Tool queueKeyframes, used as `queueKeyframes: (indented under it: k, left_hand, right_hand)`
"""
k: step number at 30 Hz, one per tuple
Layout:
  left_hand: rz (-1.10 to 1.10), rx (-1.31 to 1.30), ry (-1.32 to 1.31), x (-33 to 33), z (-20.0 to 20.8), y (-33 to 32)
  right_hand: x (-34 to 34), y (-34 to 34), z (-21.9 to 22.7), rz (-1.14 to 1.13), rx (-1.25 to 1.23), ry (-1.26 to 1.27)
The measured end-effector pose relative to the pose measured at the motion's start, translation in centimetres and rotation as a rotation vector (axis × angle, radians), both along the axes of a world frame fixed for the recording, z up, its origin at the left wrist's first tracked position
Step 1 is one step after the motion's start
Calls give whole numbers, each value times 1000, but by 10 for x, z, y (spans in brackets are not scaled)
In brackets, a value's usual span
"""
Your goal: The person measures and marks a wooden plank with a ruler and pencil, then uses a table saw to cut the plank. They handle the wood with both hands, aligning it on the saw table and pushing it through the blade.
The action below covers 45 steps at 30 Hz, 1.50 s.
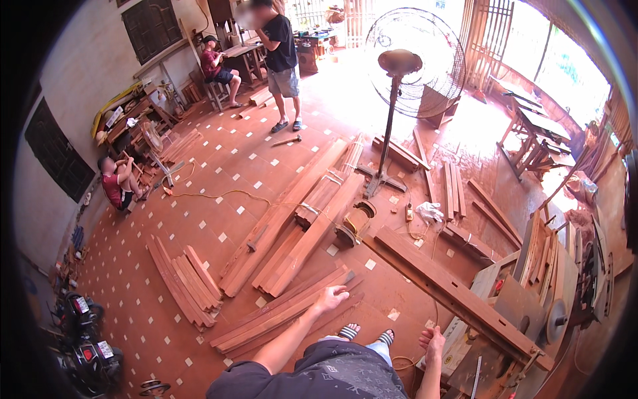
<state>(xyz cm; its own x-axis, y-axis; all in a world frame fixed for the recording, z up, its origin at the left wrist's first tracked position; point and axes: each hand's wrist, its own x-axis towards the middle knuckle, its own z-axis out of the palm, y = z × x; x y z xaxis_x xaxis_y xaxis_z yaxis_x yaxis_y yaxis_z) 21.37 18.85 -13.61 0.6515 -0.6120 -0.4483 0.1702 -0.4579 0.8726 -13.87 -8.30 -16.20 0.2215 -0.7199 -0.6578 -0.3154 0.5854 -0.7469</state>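
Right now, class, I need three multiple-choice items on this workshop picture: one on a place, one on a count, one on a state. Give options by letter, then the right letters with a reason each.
1. Where does the long beam rest at its near end?
A. on the machine table
B. on a chair
C. against the fan

2. How many other people are in view?
A. one
B. three
C. five

3. What state is the left hand in?
A. closed round a hammer
B. open, holding nothing
C. gripping a plank

Answers:
1 A: the beam's near end lies on the machine by the right hand.
2 B: one stands, one sits on a stool, one crouches by the wall.
3 B: the fingers are spread above the floor planks, with nothing held.
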Motion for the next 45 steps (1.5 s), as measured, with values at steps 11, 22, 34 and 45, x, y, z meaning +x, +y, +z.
queueKeyframes:
  k: [11, 22, 34, 45]
  left_hand:
    - [-10, -22, -40, 8, -2, -2]
    - [-17, -31, -71, 19, -11, 0]
    - [-19, -36, -48, 23, -26, 10]
    - [-166, -98, 46, 5, -7, -15]
  right_hand:
    - [4, 18, -14, 25, 39, 48]
    - [4, 26, -15, 8, 26, 48]
    - [1, 41, -19, 6, 29, 63]
    - [36, 51, 26, 192, -89, 14]
